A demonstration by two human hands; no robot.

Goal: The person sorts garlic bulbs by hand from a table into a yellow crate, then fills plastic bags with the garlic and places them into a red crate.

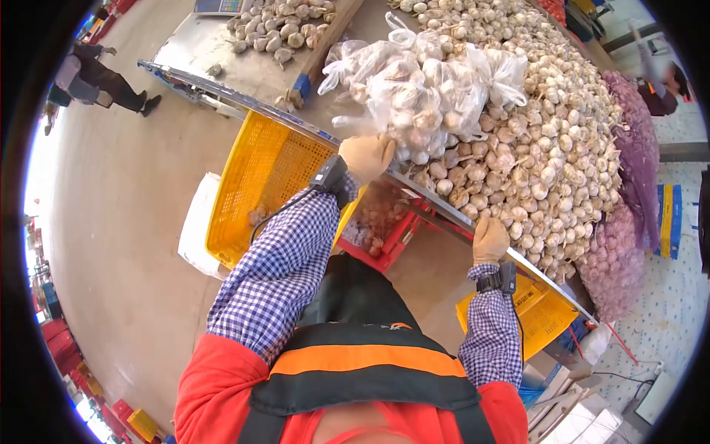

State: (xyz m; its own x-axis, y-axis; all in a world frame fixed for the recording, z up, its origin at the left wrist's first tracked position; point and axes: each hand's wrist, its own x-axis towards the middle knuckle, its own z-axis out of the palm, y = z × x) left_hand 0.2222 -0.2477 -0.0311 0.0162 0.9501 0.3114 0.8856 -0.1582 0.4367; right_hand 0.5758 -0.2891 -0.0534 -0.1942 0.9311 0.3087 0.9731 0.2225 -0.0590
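Our left grip (366,157) is at the near edge of the desk (440,207), just beside the clear plastic bags of garlic (436,92), which lie at its 1 to 2 o'clock. Its fingers are curled in, but we cannot tell whether they are closed on anything. Our right grip (491,240) is at the same edge, at 4 o'clock from the left one, its fingers bent beside the loose garlic bulbs (547,166); we cannot tell whether it holds one. The bulbs are heaped from its 12 round to 2 o'clock, and the bags lie at its 11 o'clock.

Farther out from our left grip, a yellow crate (229,189) with a few bulbs inside is at 8 to 9 o'clock, and a red crate (396,248) holding bulbs is below the edge at about 6. At 11 o'clock, more bulbs (285,26) are spread on a metal surface (192,48).

From our right grip, another yellow crate (547,322) is at 5 o'clock, a pink net sack (614,259) at 3 and a purple net sack (636,140) at 2. A person (107,78) stands well apart, at 9 to 10 o'clock from our left grip.
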